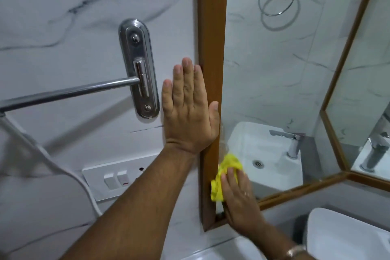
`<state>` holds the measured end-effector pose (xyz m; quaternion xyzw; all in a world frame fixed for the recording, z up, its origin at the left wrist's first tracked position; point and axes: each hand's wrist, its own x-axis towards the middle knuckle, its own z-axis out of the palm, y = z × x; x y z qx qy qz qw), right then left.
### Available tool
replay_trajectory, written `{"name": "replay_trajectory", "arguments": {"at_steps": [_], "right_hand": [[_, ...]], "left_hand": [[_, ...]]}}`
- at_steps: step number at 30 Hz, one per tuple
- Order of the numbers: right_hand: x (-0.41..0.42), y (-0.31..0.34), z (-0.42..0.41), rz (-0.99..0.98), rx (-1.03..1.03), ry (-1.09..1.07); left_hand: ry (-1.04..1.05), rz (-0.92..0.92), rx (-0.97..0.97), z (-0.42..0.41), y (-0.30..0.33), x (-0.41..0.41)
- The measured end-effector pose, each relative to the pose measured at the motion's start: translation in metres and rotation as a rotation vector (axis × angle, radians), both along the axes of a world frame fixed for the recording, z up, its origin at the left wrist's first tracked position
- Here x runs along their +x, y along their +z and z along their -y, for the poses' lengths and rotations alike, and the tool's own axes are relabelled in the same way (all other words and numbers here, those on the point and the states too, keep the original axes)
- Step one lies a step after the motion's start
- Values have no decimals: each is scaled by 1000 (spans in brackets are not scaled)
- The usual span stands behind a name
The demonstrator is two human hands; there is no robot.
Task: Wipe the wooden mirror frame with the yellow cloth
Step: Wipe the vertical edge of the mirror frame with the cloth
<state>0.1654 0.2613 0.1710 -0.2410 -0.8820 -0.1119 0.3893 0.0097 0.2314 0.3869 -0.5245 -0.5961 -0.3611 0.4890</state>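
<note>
The wooden mirror frame (212, 34) runs vertically down the middle of the view, with its bottom rail slanting off to the right. My left hand (187, 110) lies flat and open against the marble wall, fingers up, its thumb side touching the frame's left upright. My right hand (240, 198) presses a crumpled yellow cloth (221, 177) against the inner edge of that upright, near the frame's lower left corner. The cloth partly overlaps the mirror glass (274, 82).
A chrome towel-bar bracket (139, 67) and its bar (69, 92) jut from the wall left of my left hand. A white switch plate (116, 177) and a white cable (52, 164) sit below. The mirror reflects a basin, tap and towel ring. A white fixture (346, 236) is at lower right.
</note>
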Motion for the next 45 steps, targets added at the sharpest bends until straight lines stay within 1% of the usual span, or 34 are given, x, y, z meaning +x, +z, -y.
{"name": "replay_trajectory", "arguments": {"at_steps": [3, 5, 6, 8, 10, 12, 14, 16, 17, 19, 21, 23, 25, 27, 29, 31, 33, 35, 36, 38, 39, 40, 41, 43, 45], "right_hand": [[-11, 81, -9, -144, 43, 29], [-17, 109, -15, -236, 90, 22], [-19, 108, -15, -268, 96, 13], [-22, 84, -11, -290, 61, -19], [-22, 36, -1, -244, -15, -65], [-15, -21, 11, -126, -93, -109], [-6, -71, 23, 46, -186, -130], [0, -100, 34, 156, -315, -169], [0, -105, 37, 178, -351, -204], [1, -107, 34, 206, -333, -210], [5, -94, 23, 243, -246, -145], [10, -64, 8, 263, -145, -88], [8, -19, -4, 208, -30, -60], [0, 20, -12, 60, 73, -57], [-8, 49, -19, -105, 110, -63], [-19, 52, -18, -214, 121, -93], [-24, 25, -7, -231, 98, -138], [-22, -17, 10, -163, -16, -145], [-17, -38, 18, -93, -104, -162], [-4, -77, 31, 97, -257, -197], [1, -91, 37, 198, -302, -223], [3, -96, 41, 297, -334, -264], [2, -95, 42, 356, -363, -312], [2, -88, 40, 366, -360, -307], [7, -72, 31, 341, -276, -197]], "left_hand": [[1, 1, 1, 0, -1, 0], [9, -5, 8, -1, 1, 1], [11, 1, 11, 0, 0, 1], [5, 6, 21, 0, 0, 1], [2, 6, 22, -1, -1, 0], [-2, 6, 28, -2, -1, 0], [12, 7, 33, -3, -2, 0], [28, 4, 34, -4, -1, 0], [29, 6, 34, -4, -1, 0], [25, 5, 34, -3, -2, 0], [18, 1, 34, -3, -3, -1], [12, -2, 36, -4, -3, 0], [6, 5, 43, -3, -2, 1], [2, 9, 46, -3, -3, 1], [0, 10, 43, -3, -2, 0], [4, 12, 48, -3, -1, 0], [4, 11, 49, -2, -2, 0], [11, 1, 43, -4, -3, 0], [18, 2, 44, -5, -3, -1], [17, 10, 51, -4, -3, -1], [15, 11, 51, -4, -3, -1], [15, 8, 50, -4, -2, -1], [16, 9, 48, -4, -2, -1], [15, 14, 45, -2, -2, 0], [19, 10, 45, -3, -3, 0]]}}
